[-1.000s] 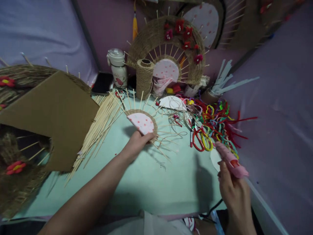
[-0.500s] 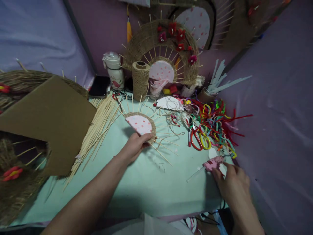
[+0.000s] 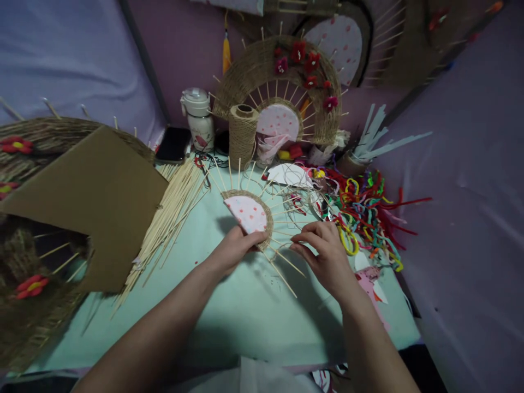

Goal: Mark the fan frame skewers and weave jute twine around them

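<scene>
My left hand [image 3: 235, 248] grips the lower edge of a small half-round woven fan [image 3: 248, 214], thumb on top. Its centre is white cloth with red dots, rimmed by woven twine, and thin wooden sticks [image 3: 286, 275] radiate outward. My right hand [image 3: 321, 251] is beside the sticks on the right, thumb and forefinger pinched on a thin strand of twine [image 3: 285, 245] that runs toward the rim. Partly behind my right forearm lies a pink glue gun [image 3: 370, 289] on the table. Yellow-handled scissors [image 3: 349, 240] are just past my right hand.
A bundle of wooden sticks [image 3: 180, 191] and a cardboard piece [image 3: 118, 202] lie left. At the back stand a bottle [image 3: 198, 123], a twine spool [image 3: 243, 136] and a large woven fan [image 3: 241, 76]. Colourful pipe cleaners [image 3: 376, 207] are heaped right, near a white half-disc [image 3: 289, 174].
My right hand has left the glue gun and moved left and up to the fan's sticks, where it pinches the twine. My left hand still holds the fan; the view has shifted slightly.
</scene>
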Demonstrator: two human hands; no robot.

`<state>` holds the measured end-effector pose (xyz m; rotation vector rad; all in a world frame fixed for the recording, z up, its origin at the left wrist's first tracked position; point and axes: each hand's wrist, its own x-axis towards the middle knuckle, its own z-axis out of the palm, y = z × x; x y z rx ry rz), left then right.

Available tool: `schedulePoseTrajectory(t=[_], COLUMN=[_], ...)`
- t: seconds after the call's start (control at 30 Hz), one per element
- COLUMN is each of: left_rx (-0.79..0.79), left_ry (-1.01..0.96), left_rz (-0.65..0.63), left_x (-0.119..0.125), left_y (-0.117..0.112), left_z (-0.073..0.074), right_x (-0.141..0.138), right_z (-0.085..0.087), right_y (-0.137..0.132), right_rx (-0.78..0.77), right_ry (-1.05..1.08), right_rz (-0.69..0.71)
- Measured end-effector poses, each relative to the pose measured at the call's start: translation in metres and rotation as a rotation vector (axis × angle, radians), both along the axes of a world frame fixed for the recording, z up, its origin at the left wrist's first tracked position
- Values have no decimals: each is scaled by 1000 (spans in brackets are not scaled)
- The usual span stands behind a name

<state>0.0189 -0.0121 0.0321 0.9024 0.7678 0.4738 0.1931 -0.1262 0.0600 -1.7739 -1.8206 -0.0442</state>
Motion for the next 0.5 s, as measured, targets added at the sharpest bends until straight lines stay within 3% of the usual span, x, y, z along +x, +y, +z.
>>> schedulePoseTrajectory(t=[0.17, 0.5], left_rx=[41, 173], left_ry=[14, 70], left_rz=[-1, -31], left_x=[0, -2], left_y=[-1, 0], left_z=[1, -3], right_x=[-5, -13], right_z=[4, 8], right_y=[3, 4], right_rx=[-55, -151], right_ry=[4, 38], right_rz=[27, -72])
